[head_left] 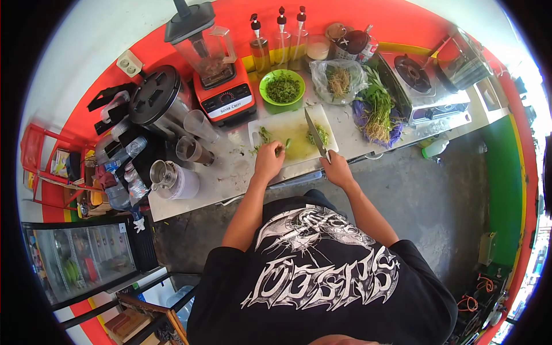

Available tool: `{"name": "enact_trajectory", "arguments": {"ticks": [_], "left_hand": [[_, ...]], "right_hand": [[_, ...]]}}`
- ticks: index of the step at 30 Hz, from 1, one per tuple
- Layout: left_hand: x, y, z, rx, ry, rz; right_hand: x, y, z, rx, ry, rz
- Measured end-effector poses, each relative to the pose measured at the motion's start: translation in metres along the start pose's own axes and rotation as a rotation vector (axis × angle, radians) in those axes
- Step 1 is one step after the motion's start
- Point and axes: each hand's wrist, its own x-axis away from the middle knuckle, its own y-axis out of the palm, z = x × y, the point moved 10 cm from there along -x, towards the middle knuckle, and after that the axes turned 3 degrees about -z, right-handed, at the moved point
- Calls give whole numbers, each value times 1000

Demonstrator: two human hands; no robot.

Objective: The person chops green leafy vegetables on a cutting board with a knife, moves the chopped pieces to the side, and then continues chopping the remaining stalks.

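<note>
Both hands work: our left hand [269, 160] pinches greens [280, 148] steady on the cutting board [287, 129], right hand [336, 169] clenches the knife [315, 134].

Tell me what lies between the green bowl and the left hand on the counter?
In the head view, the white cutting board lies between the green bowl and the left hand, with chopped greens scattered on it.

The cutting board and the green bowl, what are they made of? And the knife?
The cutting board looks like white plastic: pale, matte, stained green. The green bowl seems glossy plastic, one bright colour throughout. The knife in the right hand has a grey, shiny blade, probably steel; its handle is hidden in the hand.
</note>
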Motion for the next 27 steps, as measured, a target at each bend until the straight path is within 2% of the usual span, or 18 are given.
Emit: {"name": "enact_trajectory", "arguments": {"ticks": [3, 6, 8, 11, 12, 14, 17, 19, 24, 27], "left_hand": [[9, -2, -8, -182, 26, 13], [14, -1, -7, -322, -90, -30], [19, -16, 14, -481, -38, 176], [12, -13, 17, -422, -30, 183], [11, -11, 15, -419, -30, 187], [11, 3, 21, -437, 92, 177], [17, 23, 16, -476, 125, 91], [20, 28, 18, -503, 101, 112], [4, 43, 24, -501, 37, 99], [8, 52, 28, -536, 115, 169]], "right_hand": [[0, 0, -3, 0, -11, 5], [0, 8, -7, 5, -37, -13], [1, 16, -8, 5, -51, -32], [4, 22, -12, 37, -77, -61], [6, 18, -15, 63, -46, -66], [6, 15, -17, 101, -19, -76], [7, 14, -8, 121, 60, -74], [8, 13, -1, 45, 136, -61], [16, 15, -9, 120, 115, -99], [19, 13, -17, 213, 47, -101]]}}
